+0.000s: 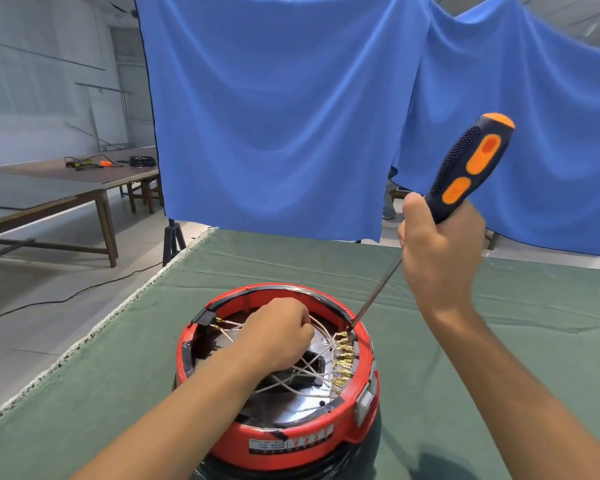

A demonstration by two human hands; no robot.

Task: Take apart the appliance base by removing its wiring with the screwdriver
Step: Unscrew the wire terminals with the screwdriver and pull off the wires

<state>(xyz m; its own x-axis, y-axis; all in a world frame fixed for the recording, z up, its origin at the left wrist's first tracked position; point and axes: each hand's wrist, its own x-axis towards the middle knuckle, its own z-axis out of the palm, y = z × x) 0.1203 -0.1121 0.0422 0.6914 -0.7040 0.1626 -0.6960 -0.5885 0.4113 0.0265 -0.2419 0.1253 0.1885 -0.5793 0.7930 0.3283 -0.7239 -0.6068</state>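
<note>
One red appliance base (278, 441), open side up on green cloth (499, 341), holding white wires (302, 375) and brass terminals (343, 362). Left hand (278, 334) curled among wires. Right hand (437, 251) grips screwdriver (465, 168), tip at the farthest terminal.

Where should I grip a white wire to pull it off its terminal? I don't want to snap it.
Probably pinch the brass connector itself, not the white wire, coming from the base's open middle: the connectors point inward from the right wall.
</note>
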